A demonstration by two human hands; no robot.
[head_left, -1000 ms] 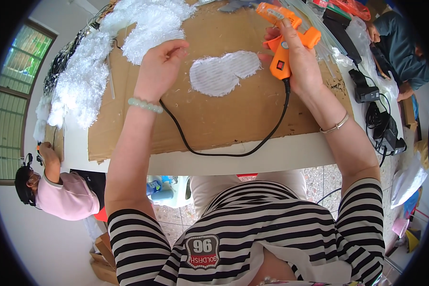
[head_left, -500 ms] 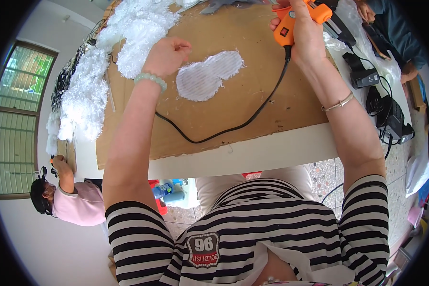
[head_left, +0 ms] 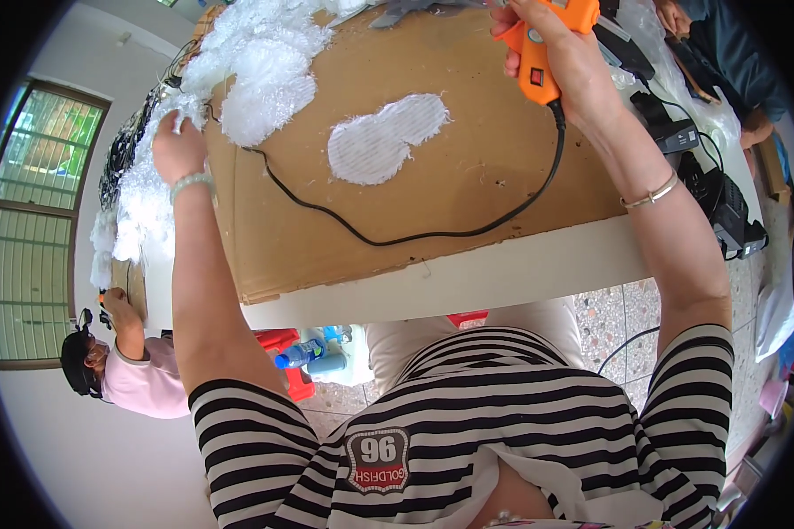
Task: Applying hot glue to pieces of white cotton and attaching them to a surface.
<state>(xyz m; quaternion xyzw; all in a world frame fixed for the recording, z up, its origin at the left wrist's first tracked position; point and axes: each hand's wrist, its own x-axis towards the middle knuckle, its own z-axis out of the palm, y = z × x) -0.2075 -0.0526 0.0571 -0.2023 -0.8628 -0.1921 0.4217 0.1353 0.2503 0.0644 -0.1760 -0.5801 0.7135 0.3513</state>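
Observation:
In my right hand [head_left: 578, 75] is an orange hot glue gun [head_left: 538, 66], my fingers wrapped round its body; a black cord runs from its end. My left hand [head_left: 179, 152] reaches to the pile of white fluffy pieces [head_left: 141, 207] at the left, its thumb and fingers apart at the fluff. Whether the fingertips touch a piece is hard to see. A flat white fabric piece [head_left: 370, 145] with frayed edges and a notched, two-lobed outline lies on the brown cardboard [head_left: 326, 238], between my hands and touched by neither.
The black cord [head_left: 415, 242] curves across the cardboard. More white fluff [head_left: 265, 97] lies at the back left. Black power adapters [head_left: 723, 212] stand along the right edge, near another person's arm [head_left: 754, 128]. A person in pink [head_left: 141, 379] works at the far left.
My left hand has moved left, from beside the flat white piece to the fluffy pile. My right hand with the glue gun has shifted slightly right. The cardboard's left edge now sits farther right.

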